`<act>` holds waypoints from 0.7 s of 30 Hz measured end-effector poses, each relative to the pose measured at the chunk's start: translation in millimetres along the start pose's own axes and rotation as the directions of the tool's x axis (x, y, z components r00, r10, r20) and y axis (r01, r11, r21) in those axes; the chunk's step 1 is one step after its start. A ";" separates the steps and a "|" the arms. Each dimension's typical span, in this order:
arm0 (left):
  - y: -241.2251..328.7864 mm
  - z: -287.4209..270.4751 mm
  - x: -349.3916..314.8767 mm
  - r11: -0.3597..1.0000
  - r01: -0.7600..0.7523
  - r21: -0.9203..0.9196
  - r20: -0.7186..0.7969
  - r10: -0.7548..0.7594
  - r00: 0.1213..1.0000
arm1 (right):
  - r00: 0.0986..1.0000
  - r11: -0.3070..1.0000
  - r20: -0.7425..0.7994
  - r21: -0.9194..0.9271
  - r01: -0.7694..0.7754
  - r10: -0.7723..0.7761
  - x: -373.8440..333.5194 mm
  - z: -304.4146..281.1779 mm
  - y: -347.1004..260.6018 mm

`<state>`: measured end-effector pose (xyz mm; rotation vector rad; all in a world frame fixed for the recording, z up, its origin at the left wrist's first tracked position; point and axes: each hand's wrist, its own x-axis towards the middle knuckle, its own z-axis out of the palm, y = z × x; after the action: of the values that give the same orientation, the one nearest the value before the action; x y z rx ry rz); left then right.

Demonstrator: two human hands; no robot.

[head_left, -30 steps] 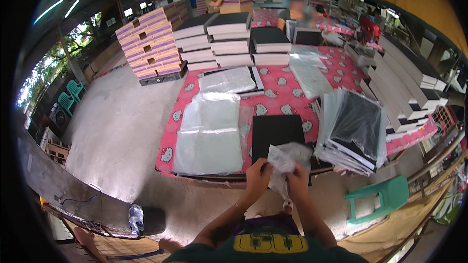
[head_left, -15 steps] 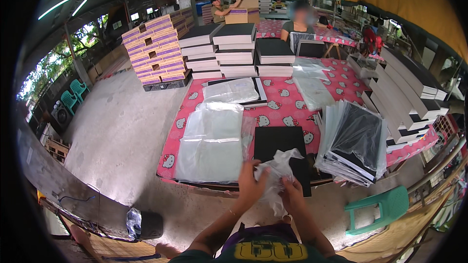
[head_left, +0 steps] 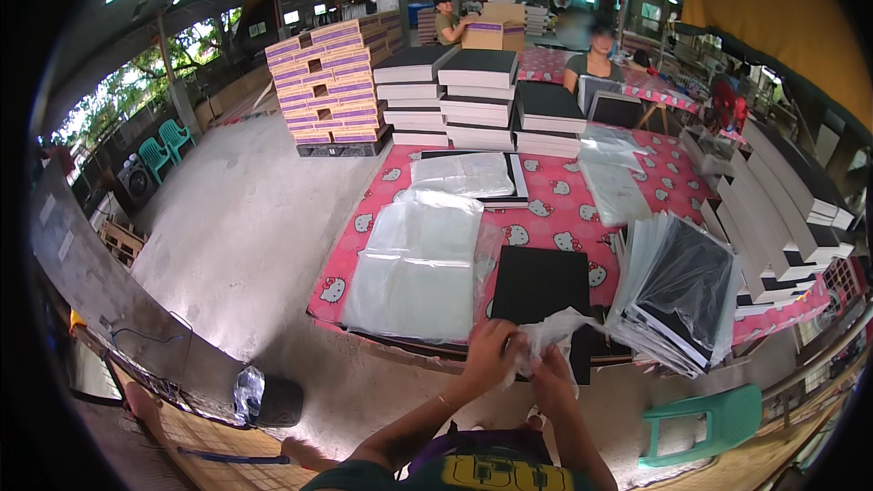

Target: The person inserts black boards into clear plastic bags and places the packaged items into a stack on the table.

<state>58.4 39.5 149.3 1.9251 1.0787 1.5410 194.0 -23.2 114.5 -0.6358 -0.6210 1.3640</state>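
Note:
Close to the table's near edge, I hold a crumpled clear plastic bag (head_left: pixel 558 327) with both hands. My left hand (head_left: pixel 492 352) has its fingers curled on the bag's left side. My right hand (head_left: pixel 552 382) grips its lower right part with bent fingers. Beneath and just beyond the bag lies a flat black rectangular board (head_left: pixel 543 280), its near part partly covered. Left of it, a pile of flat clear plastic bags (head_left: pixel 409 286) is spread. To the right sits a fanned stack of black boards in plastic (head_left: pixel 684 286).
Tall stacks of black-topped boards (head_left: pixel 479 68) stand at the table's back, with more (head_left: pixel 773 209) at right. Stacked cartons (head_left: pixel 329 82) are on a pallet at back left. A green stool (head_left: pixel 705 423) stands near right. Two people (head_left: pixel 596 59) work beyond the table.
The view has swung a little left, so the scene sits farther right. My hands have drawn closer together on the bag, which is bunched lower and nearer me.

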 end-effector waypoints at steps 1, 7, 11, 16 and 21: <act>2.0 2.3 -2.0 0.990 -0.141 0.003 -0.007 0.141 0.990 | 0.999 0.998 0.009 -0.038 -0.045 0.046 -0.2 -7.8 1.6; -108.4 -76.0 -8.6 0.796 0.595 -0.112 0.037 -0.595 0.803 | 0.994 0.931 0.092 0.364 0.024 -0.061 -2.7 1.5 -83.0; 1.2 -53.4 46.4 0.976 -0.215 -0.016 0.213 0.214 0.953 | 0.909 0.826 0.413 -0.533 0.183 0.065 -0.5 -5.0 -100.0; 48.1 -35.0 48.2 0.972 0.101 -0.211 0.776 0.103 0.622 | 0.925 0.080 0.350 -0.936 0.342 0.148 -3.8 42.3 -125.4; 42.2 -25.6 23.7 0.941 -0.260 0.218 0.688 0.041 0.724 | 0.926 -0.525 0.253 -0.848 0.074 -0.278 -1.1 -8.0 -125.7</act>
<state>48.2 30.0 202.2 2.5422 0.8534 0.6110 285.1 -36.9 200.5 -1.9651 -1.8418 -0.2329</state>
